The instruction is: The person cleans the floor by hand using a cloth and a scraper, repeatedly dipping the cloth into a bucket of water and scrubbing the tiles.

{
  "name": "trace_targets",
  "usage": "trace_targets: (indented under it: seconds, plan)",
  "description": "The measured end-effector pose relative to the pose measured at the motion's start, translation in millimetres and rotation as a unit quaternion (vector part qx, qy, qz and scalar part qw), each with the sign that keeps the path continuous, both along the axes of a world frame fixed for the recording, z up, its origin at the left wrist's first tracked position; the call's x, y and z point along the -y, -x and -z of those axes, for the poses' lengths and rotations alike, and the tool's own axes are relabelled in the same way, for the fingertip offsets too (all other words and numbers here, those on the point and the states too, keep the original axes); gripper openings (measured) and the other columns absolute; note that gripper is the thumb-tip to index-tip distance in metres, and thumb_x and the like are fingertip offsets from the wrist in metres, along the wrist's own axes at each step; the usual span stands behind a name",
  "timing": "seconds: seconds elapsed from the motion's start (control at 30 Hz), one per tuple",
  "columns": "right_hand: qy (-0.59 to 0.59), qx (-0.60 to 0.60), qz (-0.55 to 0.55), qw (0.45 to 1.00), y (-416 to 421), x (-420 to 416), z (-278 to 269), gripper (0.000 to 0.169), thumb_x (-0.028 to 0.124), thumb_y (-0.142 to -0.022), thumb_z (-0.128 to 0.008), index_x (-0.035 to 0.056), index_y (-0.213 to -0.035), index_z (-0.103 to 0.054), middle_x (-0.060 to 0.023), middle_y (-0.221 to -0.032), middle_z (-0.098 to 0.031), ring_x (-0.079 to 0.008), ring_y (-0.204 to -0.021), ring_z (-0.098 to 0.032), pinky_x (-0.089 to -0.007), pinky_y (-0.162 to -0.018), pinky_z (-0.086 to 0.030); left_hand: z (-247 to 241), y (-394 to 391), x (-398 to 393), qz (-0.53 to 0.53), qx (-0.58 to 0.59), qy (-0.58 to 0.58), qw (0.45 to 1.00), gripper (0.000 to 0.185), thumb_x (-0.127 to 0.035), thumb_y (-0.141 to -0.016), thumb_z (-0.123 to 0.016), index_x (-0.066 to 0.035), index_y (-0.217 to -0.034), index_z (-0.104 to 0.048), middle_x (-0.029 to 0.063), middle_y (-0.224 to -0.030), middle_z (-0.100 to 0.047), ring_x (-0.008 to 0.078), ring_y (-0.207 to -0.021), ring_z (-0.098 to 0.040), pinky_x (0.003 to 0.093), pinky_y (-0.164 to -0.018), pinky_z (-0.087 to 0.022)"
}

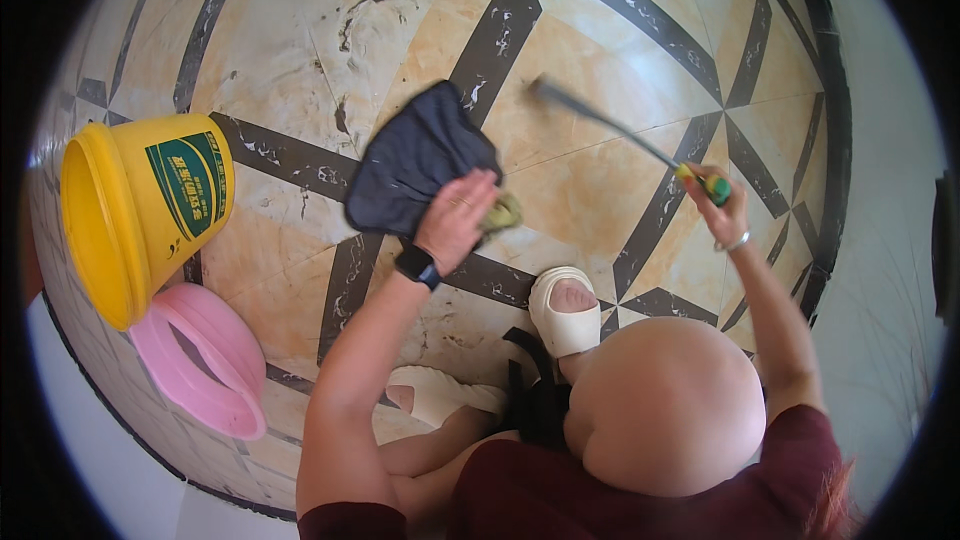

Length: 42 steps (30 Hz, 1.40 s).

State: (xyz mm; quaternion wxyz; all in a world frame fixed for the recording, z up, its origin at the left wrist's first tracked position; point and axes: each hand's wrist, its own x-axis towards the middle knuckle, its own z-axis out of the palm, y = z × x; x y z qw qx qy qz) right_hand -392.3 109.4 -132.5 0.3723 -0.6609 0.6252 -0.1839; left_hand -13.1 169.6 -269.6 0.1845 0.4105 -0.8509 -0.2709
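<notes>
My left hand (459, 217) lies palm down at the lower right edge of a dark cloth (420, 165), which is spread on the tiled floor. Beside and partly under that hand is a crumpled olive-green cloth (504, 213). Whether the fingers grip either cloth is unclear. My right hand (718, 204) is closed around the yellow and green handle of a long thin metal tool (637, 138). Its far end is blurred and points toward the upper left, to the right of the dark cloth; its kind cannot be told.
A yellow plastic bucket (176, 187) lies on its side at the left, with a pink plastic basin (225, 337) tilted below it. Dark smears (346, 34) mark the tiles (277, 7) beyond the dark cloth. A wall (870, 240) with dark skirting runs along the right. My slippered foot (574, 330) is near the centre.
</notes>
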Motion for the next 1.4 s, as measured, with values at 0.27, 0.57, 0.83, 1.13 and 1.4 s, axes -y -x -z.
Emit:
trace_targets:
  seconds: [0.27,0.57,0.83,1.13,1.4]
  plan:
    - [0.033,0.214,0.424,0.879,-57.7,-37.2,38.1,0.021,0.011,-0.088,-0.058,-0.0013,-0.106,-0.059,0.0015,-0.051,-0.044,-0.0051,-0.039,-0.036,-0.0214,-0.037,-0.026,0.0,120.5,76.9,0.026,0.12,0.093,0.988,0.05,-0.043,-0.081,-0.053,-0.017,-0.124,-0.052,-0.0023,-0.134,-0.044,0.0188,-0.132,-0.03,0.0705,-0.098,-0.013]
    - [0.008,0.179,0.402,0.898,-37.7,-42.4,23.7,0.021,0.012,-0.087,-0.062,-0.0016,-0.102,-0.06,0.0035,-0.053,-0.046,-0.0027,-0.04,-0.037,-0.0196,-0.037,-0.026,-4.2,-43.9,211.8,-0.388,0.211,-0.012,0.897,0.052,-0.046,-0.086,-0.052,-0.024,-0.132,-0.041,-0.0078,-0.143,-0.032,0.0211,-0.136,-0.022,0.069,-0.098,-0.016]
    - [0.01,-0.063,0.138,0.988,-53.4,-86.6,-11.8,0.021,0.011,-0.083,-0.063,-0.0002,-0.101,-0.062,-0.0075,-0.069,-0.064,-0.0098,-0.063,-0.06,-0.0252,-0.059,-0.048,-24.0,-72.7,-14.5,-0.018,0.252,-0.032,0.967,0.061,-0.038,-0.073,-0.066,-0.016,-0.128,-0.049,-0.0021,-0.143,-0.033,0.0247,-0.136,-0.021,0.059,-0.104,-0.019]
    - [0.035,-0.081,0.176,0.98,-89.2,12.6,-19.2,0.025,0.014,-0.083,-0.064,0.0028,-0.105,-0.061,-0.015,-0.075,-0.066,-0.0144,-0.069,-0.065,-0.0294,-0.061,-0.049,-29.5,-66.9,-18.5,0.005,0.204,-0.059,0.977,0.069,-0.028,-0.067,-0.074,-0.01,-0.127,-0.045,0.0031,-0.141,-0.036,0.0281,-0.136,-0.022,0.0599,-0.103,-0.02]
    - [0.024,-0.083,0.21,0.974,-33.1,69.8,-25.2,0.025,0.022,-0.081,-0.065,-0.0022,-0.09,-0.064,-0.0078,-0.06,-0.057,-0.0095,-0.057,-0.049,-0.0289,-0.054,-0.043,-18.3,-0.7,83.4,-0.193,0.138,-0.036,0.971,0.058,-0.029,-0.079,-0.063,-0.006,-0.128,-0.042,0.0041,-0.141,-0.036,0.0278,-0.136,-0.021,0.0595,-0.105,-0.014]
